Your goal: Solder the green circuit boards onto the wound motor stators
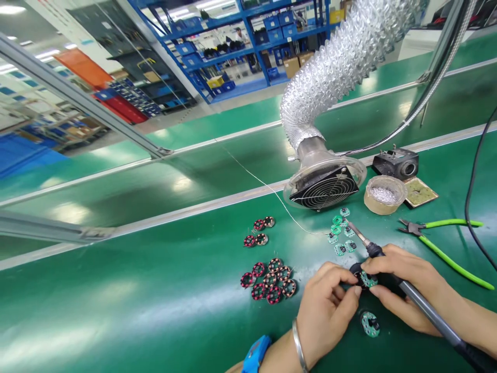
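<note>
In the head view my left hand (330, 305) is closed, thumb and forefinger pinching the edge of a small dark ring-shaped part (356, 270). A round green circuit board (368, 280) lies against that part, at the fingertips of my right hand (411, 290). My right hand also grips a soldering iron (417, 298), its metal tip pointing up and left, away from the board. Just below both hands, another green circuit board (370, 324) with a black component lies on the bench. Beyond the hands sits a group of small green boards (339, 230). Fingers partly hide the held parts.
Several copper-wound rings (269, 280) lie left of my hands. A fume extractor (326, 186) hangs behind the boards. A round tub (384, 194) of metal shavings, a sponge tray (421, 191) and green-handled cutters (438, 238) are at right. Thin solder wire (277, 196) crosses the bench (155, 305).
</note>
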{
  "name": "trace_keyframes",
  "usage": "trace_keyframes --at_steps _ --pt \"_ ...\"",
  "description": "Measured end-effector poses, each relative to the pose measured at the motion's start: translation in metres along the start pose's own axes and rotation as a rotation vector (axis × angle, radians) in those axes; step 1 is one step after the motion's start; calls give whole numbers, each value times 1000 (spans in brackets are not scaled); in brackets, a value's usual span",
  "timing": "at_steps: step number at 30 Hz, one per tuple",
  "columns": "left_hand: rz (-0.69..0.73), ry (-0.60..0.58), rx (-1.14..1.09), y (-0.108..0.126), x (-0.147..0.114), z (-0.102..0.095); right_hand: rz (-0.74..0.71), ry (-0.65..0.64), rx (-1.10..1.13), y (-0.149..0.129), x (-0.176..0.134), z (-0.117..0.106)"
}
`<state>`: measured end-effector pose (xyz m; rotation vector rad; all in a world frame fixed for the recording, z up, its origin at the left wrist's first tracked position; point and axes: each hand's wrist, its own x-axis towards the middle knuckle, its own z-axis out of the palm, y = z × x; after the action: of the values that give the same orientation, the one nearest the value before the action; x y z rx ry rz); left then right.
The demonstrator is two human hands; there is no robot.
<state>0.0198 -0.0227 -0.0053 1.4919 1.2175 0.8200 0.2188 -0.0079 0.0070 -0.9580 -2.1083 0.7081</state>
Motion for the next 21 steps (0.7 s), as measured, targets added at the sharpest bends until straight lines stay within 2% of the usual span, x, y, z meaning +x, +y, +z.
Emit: trace_keyframes --at_steps 4,9,12,17,21 --pt "29 35 27 2 4 3 73 -2 39 2 -4 0" --pt "42 82 22 2 6 4 80 -3 50 3 -5 5" --pt "77 79 39 2 6 2 80 -10 53 4 -6 7" --pt "24 69 92 3 4 -6 90 -5 34 5 -6 10" --pt "76 80 130 0 3 -11 79 -24 13 5 -6 12"
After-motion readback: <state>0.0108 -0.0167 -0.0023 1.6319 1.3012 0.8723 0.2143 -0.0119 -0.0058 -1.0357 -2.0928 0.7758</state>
